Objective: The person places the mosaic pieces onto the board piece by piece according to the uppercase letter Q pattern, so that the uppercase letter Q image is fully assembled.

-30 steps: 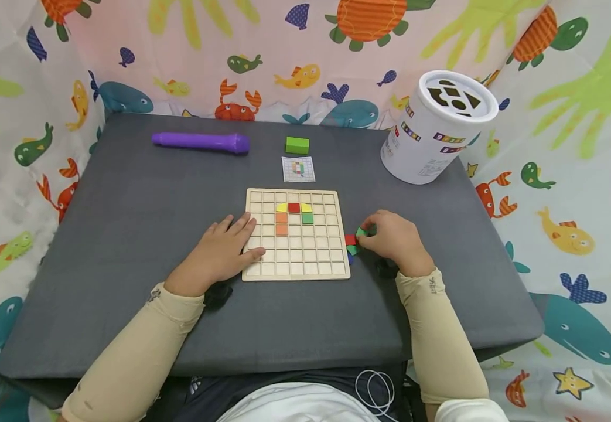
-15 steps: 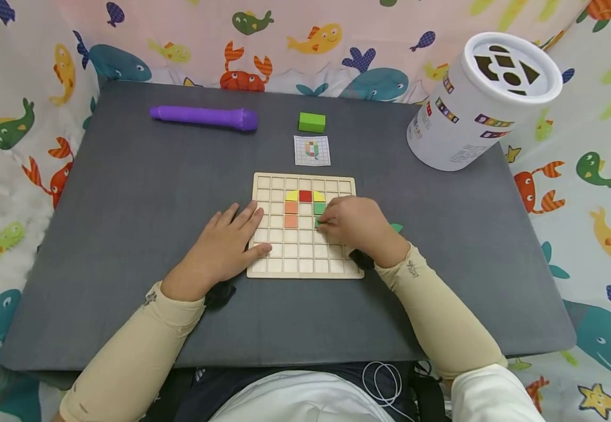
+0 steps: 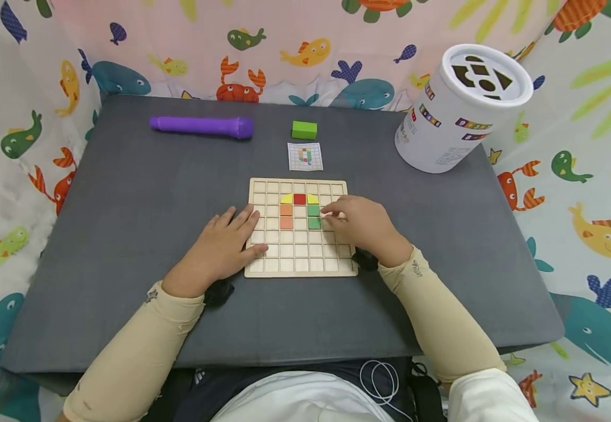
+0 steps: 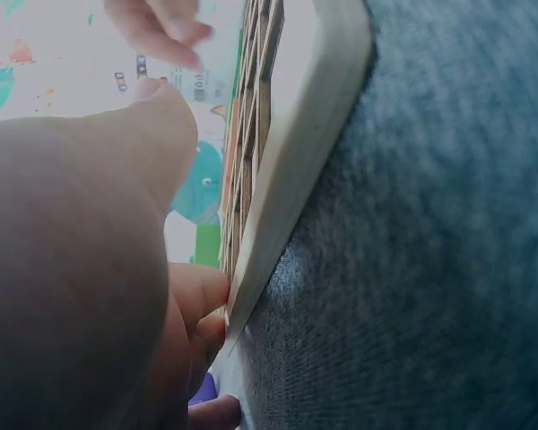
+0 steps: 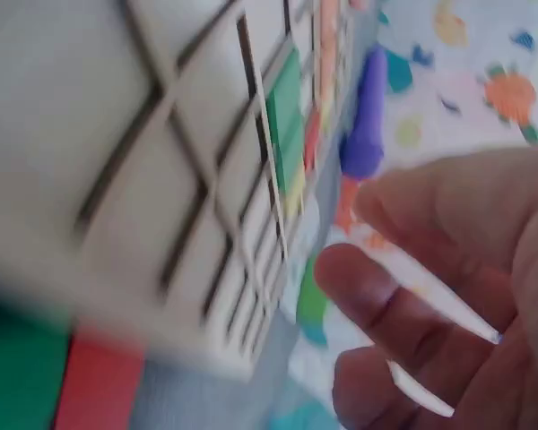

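A wooden grid board (image 3: pixel 301 266) lies on the grey table. My left hand (image 3: pixel 215 253) rests along its left edge with the fingers spread. Over the board's right side hovers my right hand (image 3: pixel 367 227), its thumb and fingers apart with nothing between them in the right wrist view. Two green square tiles (image 3: pixel 313 223) sit in the grid beside those fingers. Two orange tiles (image 3: pixel 286 222) fill cells further left, and a red tile (image 3: pixel 299 199) lies between two yellow pieces (image 3: pixel 286 199) above. Beside the board, a loose red piece (image 5: pixel 99 381) and a green piece (image 5: pixel 22 367) show in the right wrist view.
Behind the board lie a small printed pattern card (image 3: pixel 305 157) and a green block (image 3: pixel 304 130). A purple microphone-shaped stick (image 3: pixel 202 126) is at the back left. At the back right stands a white bucket (image 3: pixel 442 135) with shaped holes in its lid.
My right hand has carried a green tile from beside the board into the cell below the other green one, let it go and drawn slightly away. My left hand has stayed put.
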`<state>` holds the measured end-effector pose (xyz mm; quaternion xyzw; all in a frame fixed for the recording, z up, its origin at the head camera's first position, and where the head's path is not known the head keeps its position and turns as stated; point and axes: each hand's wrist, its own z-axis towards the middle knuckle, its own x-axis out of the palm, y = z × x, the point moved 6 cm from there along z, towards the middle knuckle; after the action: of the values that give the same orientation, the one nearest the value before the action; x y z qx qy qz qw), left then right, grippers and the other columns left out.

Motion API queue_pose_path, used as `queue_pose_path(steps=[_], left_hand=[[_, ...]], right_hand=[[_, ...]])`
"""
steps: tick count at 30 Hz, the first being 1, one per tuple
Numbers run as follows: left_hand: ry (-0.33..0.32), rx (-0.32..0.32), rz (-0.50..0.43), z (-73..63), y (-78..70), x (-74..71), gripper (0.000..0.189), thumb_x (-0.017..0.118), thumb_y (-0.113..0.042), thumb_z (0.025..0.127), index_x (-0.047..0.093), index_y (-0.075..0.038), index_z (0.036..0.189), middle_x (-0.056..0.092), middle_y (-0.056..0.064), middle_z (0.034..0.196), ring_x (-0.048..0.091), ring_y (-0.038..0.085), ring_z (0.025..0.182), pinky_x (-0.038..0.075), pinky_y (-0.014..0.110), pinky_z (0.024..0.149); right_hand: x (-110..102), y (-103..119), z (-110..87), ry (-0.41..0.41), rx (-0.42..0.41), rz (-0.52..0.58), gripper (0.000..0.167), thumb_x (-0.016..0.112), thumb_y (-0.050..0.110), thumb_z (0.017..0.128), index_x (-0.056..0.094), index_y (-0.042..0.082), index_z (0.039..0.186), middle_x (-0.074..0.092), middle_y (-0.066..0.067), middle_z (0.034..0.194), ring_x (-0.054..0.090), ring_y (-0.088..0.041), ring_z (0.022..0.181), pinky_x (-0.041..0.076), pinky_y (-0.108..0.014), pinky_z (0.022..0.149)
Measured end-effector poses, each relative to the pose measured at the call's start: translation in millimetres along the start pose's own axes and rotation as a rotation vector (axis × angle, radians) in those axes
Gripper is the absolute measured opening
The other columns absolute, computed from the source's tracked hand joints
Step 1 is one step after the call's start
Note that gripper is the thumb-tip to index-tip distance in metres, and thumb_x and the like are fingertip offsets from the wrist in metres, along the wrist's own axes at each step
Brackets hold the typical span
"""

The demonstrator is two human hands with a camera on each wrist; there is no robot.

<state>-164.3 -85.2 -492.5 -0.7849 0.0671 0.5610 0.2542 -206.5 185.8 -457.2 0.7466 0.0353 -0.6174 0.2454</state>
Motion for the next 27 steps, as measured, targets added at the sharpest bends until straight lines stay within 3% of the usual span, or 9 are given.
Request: queue_pose_path(steps=[4, 7, 12, 16, 20, 24, 27], left_hand=[[-0.004, 0.002, -0.008, 0.1, -1.2, 4.2, 0.084, 0.044, -0.062, 0.11, 0.021, -0.009, 0.172, 0.014, 0.011, 0.178, 0.012, 0.045, 0.161, 0.012, 0.064, 0.127], [-0.01, 0.0, -0.005, -1.1, -2.2, 2.7, 0.084, 0.045, -0.061, 0.11, 0.022, -0.008, 0.171, 0.015, 0.012, 0.177, 0.013, 0.046, 0.16, 0.013, 0.065, 0.126], [-0.017, 0.002, 0.002, -4.1, -3.5, -1.9, 0.083, 0.046, -0.06, 0.11, 0.023, -0.007, 0.171, 0.017, 0.014, 0.177, 0.015, 0.047, 0.16, 0.014, 0.065, 0.126], [-0.008, -0.013, 0.001, -3.5, 3.2, 2.0, 0.082, 0.046, -0.06, 0.111, 0.025, -0.007, 0.17, 0.019, 0.015, 0.176, 0.015, 0.048, 0.159, 0.014, 0.066, 0.126], [0.0, -0.02, -0.002, -1.9, 7.5, 5.8, 0.083, 0.045, -0.061, 0.11, 0.024, -0.008, 0.171, 0.018, 0.014, 0.176, 0.014, 0.047, 0.16, 0.013, 0.065, 0.126], [0.0, -0.009, 0.008, 0.1, 5.0, 6.0, 0.085, 0.043, -0.064, 0.11, 0.021, -0.01, 0.172, 0.015, 0.012, 0.177, 0.012, 0.046, 0.16, 0.012, 0.065, 0.126], [-0.007, 0.003, 0.018, -0.6, 0.7, 3.4, 0.086, 0.041, -0.065, 0.11, 0.019, -0.01, 0.172, 0.013, 0.012, 0.178, 0.012, 0.046, 0.16, 0.013, 0.065, 0.126]], right_hand=[[-9, -31, -30.2, -0.008, 0.12, 0.016, 0.031, 0.068, 0.029, 0.106, 0.078, 0.016, 0.132, 0.072, -0.006, 0.122, 0.066, -0.029, 0.105, 0.057, -0.05, 0.083], [-8, -50, -53.6, 0.019, 0.152, -0.015, 0.036, 0.072, 0.03, 0.104, 0.076, 0.014, 0.136, 0.068, -0.013, 0.133, 0.063, -0.037, 0.122, 0.054, -0.059, 0.096], [-2, -59, -85.4, 0.011, 0.148, -0.003, 0.036, 0.077, 0.025, 0.101, 0.076, 0.016, 0.136, 0.066, -0.014, 0.136, 0.061, -0.04, 0.124, 0.052, -0.062, 0.099], [10, -52, -80.8, -0.038, 0.052, 0.008, 0.03, 0.075, 0.014, 0.102, 0.078, 0.013, 0.132, 0.069, -0.013, 0.132, 0.064, -0.037, 0.12, 0.054, -0.057, 0.098], [13, -39, -68.1, -0.075, -0.055, -0.095, 0.027, 0.074, 0.01, 0.102, 0.08, 0.009, 0.129, 0.073, -0.012, 0.13, 0.066, -0.037, 0.115, 0.057, -0.053, 0.094], [7, -38, -59.4, -0.076, -0.031, -0.215, 0.029, 0.079, 0.015, 0.099, 0.081, 0.012, 0.128, 0.075, -0.008, 0.13, 0.068, -0.036, 0.113, 0.059, -0.052, 0.087], [0, -44, -55.3, -0.069, 0.015, -0.23, 0.029, 0.083, 0.018, 0.096, 0.083, 0.012, 0.124, 0.075, -0.006, 0.129, 0.067, -0.035, 0.116, 0.059, -0.052, 0.088]])
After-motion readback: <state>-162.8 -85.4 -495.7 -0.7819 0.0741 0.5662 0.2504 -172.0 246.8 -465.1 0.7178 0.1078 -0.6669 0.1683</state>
